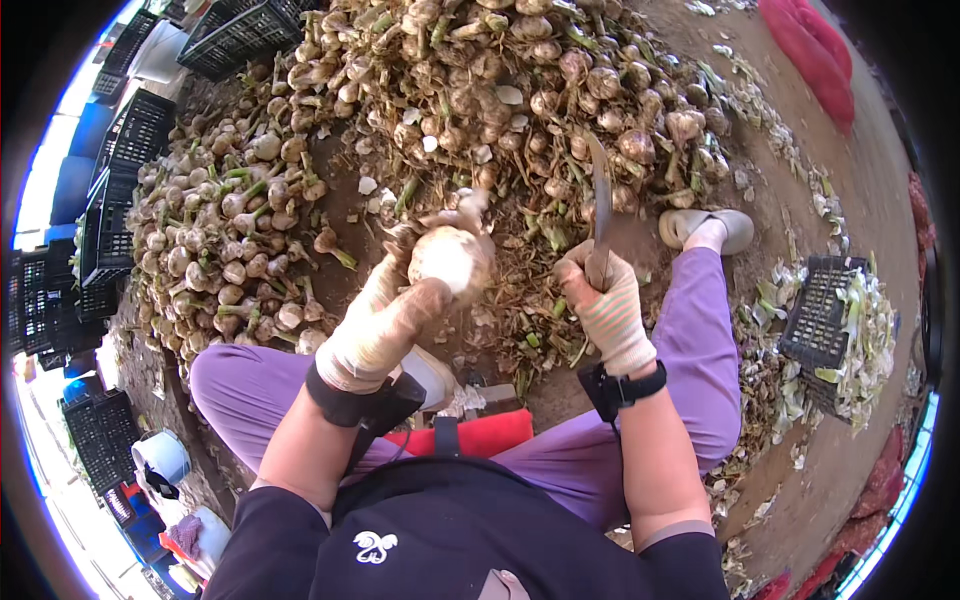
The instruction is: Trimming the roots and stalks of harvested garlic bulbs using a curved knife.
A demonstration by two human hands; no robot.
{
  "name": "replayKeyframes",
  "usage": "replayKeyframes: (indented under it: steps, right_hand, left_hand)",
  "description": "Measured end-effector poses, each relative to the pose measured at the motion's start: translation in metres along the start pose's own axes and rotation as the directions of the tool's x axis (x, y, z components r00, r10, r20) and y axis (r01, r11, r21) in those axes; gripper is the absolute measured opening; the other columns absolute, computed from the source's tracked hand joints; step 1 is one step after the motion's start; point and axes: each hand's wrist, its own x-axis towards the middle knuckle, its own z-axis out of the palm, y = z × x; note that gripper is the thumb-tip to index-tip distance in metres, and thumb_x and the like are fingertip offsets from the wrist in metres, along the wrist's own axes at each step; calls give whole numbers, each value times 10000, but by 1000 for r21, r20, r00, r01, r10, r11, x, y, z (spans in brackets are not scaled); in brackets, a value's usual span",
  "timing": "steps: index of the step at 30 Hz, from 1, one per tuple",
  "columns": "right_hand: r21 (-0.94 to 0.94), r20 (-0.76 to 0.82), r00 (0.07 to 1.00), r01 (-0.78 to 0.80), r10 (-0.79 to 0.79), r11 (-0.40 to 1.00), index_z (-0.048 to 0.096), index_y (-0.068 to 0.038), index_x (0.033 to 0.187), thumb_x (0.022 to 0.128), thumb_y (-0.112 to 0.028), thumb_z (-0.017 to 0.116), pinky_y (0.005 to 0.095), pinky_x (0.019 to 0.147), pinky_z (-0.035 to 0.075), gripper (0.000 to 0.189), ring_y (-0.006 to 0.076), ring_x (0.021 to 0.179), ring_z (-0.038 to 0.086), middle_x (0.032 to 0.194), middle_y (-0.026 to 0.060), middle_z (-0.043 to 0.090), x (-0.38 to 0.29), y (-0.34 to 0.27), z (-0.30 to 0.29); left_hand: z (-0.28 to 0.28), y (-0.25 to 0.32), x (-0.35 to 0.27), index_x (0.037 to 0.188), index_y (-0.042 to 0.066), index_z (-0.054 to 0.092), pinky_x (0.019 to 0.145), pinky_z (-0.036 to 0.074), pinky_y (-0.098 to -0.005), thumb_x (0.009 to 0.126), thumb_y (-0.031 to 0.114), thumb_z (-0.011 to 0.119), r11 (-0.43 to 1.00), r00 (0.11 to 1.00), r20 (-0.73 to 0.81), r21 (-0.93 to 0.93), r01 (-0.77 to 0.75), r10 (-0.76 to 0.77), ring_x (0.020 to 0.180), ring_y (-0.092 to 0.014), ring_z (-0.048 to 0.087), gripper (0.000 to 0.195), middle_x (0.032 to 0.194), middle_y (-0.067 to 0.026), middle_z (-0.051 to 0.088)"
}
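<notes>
My left hand [390, 311], in a soiled knit work glove, grips a garlic bulb [450, 259] whose pale face is turned up and whose outer skin looks loose at the far side. In my right hand [604, 300], gloved in the same way, is the handle of a knife with a curved blade [602, 180] pointing away from me. The knife and the bulb are apart. Beyond both hands lies a large heap of untrimmed garlic [480, 82], with stalks and roots on many bulbs. Another heap of garlic bulbs [217, 247], many with short stems, spreads at the left.
Leaf and root scraps [540, 322] litter the ground between my legs. Black plastic crates [139, 131] stand along the left, near a white bucket [161, 457]. At the right, a black crate [817, 311] is beside pale peelings. A red mesh sack [814, 56] lies at the upper right.
</notes>
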Motion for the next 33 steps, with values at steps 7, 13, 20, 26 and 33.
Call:
replayKeyframes:
  steps: [7, 13, 20, 26, 33]
  right_hand:
    - [145, 116, 993, -30, 13, 989, 584, -44, 832, 859, -57, 621, 188, 494, 321, 47, 14, 560, 395, 641, -83, 477, -30, -3, 26]
    - [40, 171, 979, -121, 112, 992, 575, -36, 779, 831, -51, 635, 201, 446, 306, 80, 19, 495, 363, 590, -77, 451, -13, 28, 32]
    - [300, 28, 941, -329, 336, 895, 560, -63, 832, 872, -173, 591, 208, 351, 302, 122, 61, 381, 385, 513, -12, 457, -15, -11, 14]
    - [473, -66, 959, -214, 277, 855, 540, -45, 813, 847, -166, 618, 206, 349, 288, 148, 67, 385, 393, 519, -24, 446, -16, -16, 3]
    - [420, -4, 952, -275, 305, 865, 550, -48, 818, 881, -107, 602, 199, 434, 335, 100, 57, 462, 445, 590, -14, 503, -10, -34, 3]
  left_hand:
    - [-5, -25, 17, 921, 40, 621, 728, 512, -382, 731, 196, 562, 518, 992, -107, -853, -60, -61, 937, -296, 532, 253, 906, -134, 585]
    - [22, -35, 10, 949, 174, 519, 548, 469, -277, 849, 308, 540, 559, 954, -270, -815, -156, -128, 694, -119, 468, 168, 796, 15, 495]
    - [-91, 110, -13, 1223, 32, 488, 638, 575, -329, 808, 478, 543, 196, 766, -458, -786, -586, 450, 708, -190, 638, 611, 972, -155, 615]
    - [-92, -18, 115, 959, 47, 672, 624, 474, -227, 845, 127, 631, 899, 787, -520, 428, -98, 333, 719, -112, 603, 145, 862, -38, 658]
    - [-107, -131, 212, 1207, 56, 510, 870, 506, -378, 740, 100, 686, -284, 899, -431, 856, 433, 70, 1059, -324, 591, 502, 1167, -206, 561]
